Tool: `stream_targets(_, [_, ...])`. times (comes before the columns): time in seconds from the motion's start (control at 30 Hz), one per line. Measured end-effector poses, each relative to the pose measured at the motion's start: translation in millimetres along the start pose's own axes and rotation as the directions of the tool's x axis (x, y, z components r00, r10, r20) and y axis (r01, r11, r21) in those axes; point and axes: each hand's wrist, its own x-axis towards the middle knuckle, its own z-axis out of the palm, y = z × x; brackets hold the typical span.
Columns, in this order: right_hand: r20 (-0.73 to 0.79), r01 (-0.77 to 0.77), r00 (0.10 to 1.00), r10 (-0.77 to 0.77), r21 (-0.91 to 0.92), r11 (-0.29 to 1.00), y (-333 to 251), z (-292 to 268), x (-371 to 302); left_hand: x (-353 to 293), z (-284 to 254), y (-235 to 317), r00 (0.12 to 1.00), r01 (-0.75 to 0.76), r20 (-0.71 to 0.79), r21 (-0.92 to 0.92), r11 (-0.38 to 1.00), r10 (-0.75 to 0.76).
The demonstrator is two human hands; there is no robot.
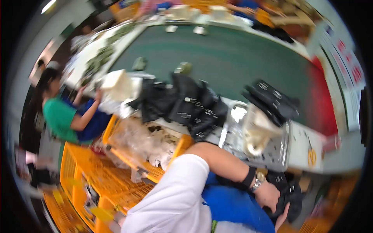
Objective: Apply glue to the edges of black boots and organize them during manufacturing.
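Note:
My left arm in a white sleeve reaches across to the lower right, with a black band and a metal watch on its wrist. There my left hand has its fingers curled on a black bundle with small silvery buckle-like parts. Just below it, part of my right hand shows against the same bundle; most of its fingers are hidden. Similar black pieces lie heaped along the near table edge, and a folded black stack rests above a metal tray holding a cream-white block.
A green-topped table stretches ahead. A yellow crate with clear plastic bags stands at its near edge, beside more yellow crates. Yellow-handled scissors lie at right. A person in green works at left; others are across the table.

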Motion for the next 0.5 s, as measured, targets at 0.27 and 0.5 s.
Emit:
stream_targets(0.27, [-0.032, -0.02, 0.998, 0.045, 0.544, 0.839, 26.5, -18.0, -16.9, 49.8, 18.7, 1.5, 0.944, -0.075, 0.296, -0.235, 0.969, 0.145])
stream_targets(0.5, [0.002, -0.019, 1.0, 0.023, 0.662, 0.749, 32.0, -36.6, -23.1, 70.0, 20.5, -0.6, 0.958, -0.135, 0.227, -0.18, 0.974, 0.174])
